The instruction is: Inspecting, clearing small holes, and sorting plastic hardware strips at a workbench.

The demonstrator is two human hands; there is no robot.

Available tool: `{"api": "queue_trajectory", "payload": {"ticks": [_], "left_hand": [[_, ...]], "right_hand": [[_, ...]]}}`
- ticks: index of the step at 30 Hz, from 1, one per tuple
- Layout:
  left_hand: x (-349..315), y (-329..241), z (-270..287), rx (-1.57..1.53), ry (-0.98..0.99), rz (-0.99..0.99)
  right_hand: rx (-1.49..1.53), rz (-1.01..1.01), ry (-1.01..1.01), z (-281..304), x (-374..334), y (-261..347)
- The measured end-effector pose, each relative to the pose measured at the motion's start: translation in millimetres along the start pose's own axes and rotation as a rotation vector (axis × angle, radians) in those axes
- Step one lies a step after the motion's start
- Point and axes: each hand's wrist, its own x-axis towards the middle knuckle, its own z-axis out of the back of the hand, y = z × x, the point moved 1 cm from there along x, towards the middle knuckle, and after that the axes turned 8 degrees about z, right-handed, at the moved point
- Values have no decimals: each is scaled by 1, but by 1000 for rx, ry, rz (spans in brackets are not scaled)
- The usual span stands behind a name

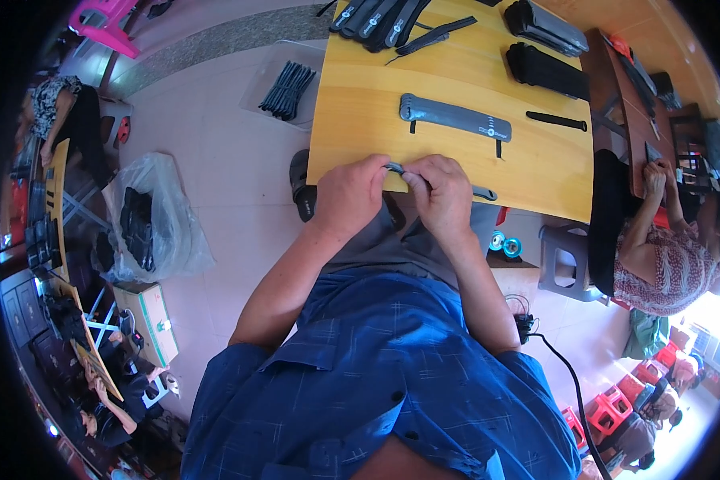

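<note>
Over the near edge of the wooden table, my left hand [352, 194] and my right hand [442, 192] are close together, fingers pinched. Between their fingertips they hold a narrow dark grey strap [394, 168]. What looks like its other end, with a rounded tip, shows past my right hand. Just beyond lies a long grey padded sleeve [456, 117], with two short black tabs sticking out on its near side. A thin black strap [556, 121] rests to its right.
On the table [360, 88], grey padded sleeves [380, 22], loose black straps [436, 36] and black bundles [546, 70] sit at the back. A clear bin of dark strips [288, 90] stands left on the floor. Another person [668, 256] works at right, by a grey stool [566, 260].
</note>
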Motion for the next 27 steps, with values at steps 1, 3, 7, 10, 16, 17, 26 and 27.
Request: {"api": "queue_trajectory", "payload": {"ticks": [1,3,7,10,16,17,26,27], "left_hand": [[0,0,1,3,16,11],[-1,0,1,7,19,24],[-2,-1,0,53,35,118],[-1,1,-1,81,2,60],[4,9,-5,-6,-68,-26],[5,10,-4,-4,-68,-26],[2,14,-1,-102,-9,44],[3,14,0,-112,-6,54]], "right_hand": [[-5,7,0,1,0,0],[-8,14,0,1,-1,1],[-18,12,14,0,0,0],[-16,19,4,2,3,2],[2,-5,26,1,4,0],[9,-15,48,2,4,0],[-7,17,7,1,-1,1],[-6,18,5,1,-1,0]]}}
